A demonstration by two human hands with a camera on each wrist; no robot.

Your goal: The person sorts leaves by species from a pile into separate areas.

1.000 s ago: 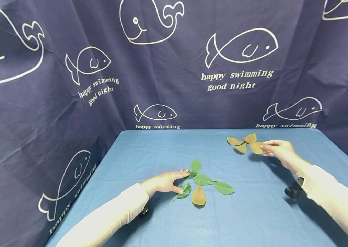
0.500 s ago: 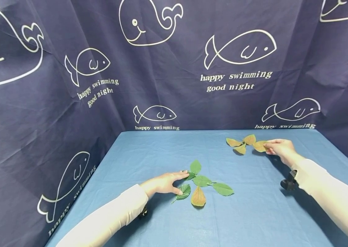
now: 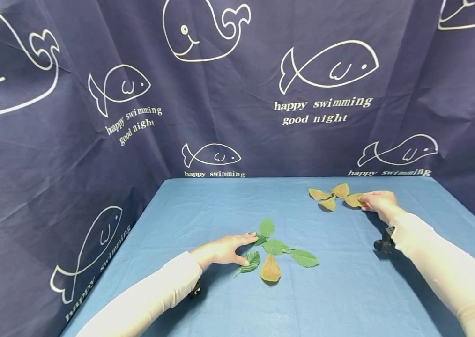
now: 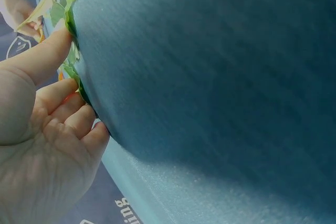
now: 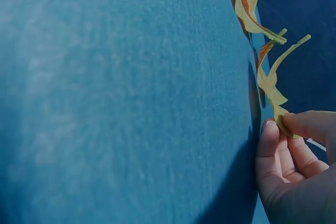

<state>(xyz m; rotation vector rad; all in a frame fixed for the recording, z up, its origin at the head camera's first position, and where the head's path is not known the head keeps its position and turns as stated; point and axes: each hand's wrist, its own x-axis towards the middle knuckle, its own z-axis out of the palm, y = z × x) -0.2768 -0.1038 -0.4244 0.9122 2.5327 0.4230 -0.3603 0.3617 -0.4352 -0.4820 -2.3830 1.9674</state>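
Note:
At the far right of the table, my right hand [image 3: 380,204] pinches the edge of a yellow-brown leaf [image 3: 352,201] between thumb and fingers. The right wrist view shows this leaf [image 5: 269,85] edge-on, close above the cloth. Three more yellow-brown leaves, one of them the back leaf [image 3: 340,190], lie just left of it. My left hand [image 3: 222,249] rests with extended fingers on green leaves: its fingertips touch one leaf [image 3: 260,240], its thumb another serrated leaf [image 3: 252,261]. Further green leaves [image 3: 275,246] and a single brown leaf [image 3: 270,269] lie to its right.
A blue cloth [image 3: 220,206] covers the table. Behind and to the left hangs a dark navy curtain [image 3: 229,107] with white fish and whale outlines. Small black devices [image 3: 384,244] are worn at both wrists.
My right hand first drew its yellow-brown leaf slightly right, then lowered it a little toward the cloth. The right forearm swung left. My left hand and the green leaves stayed put.

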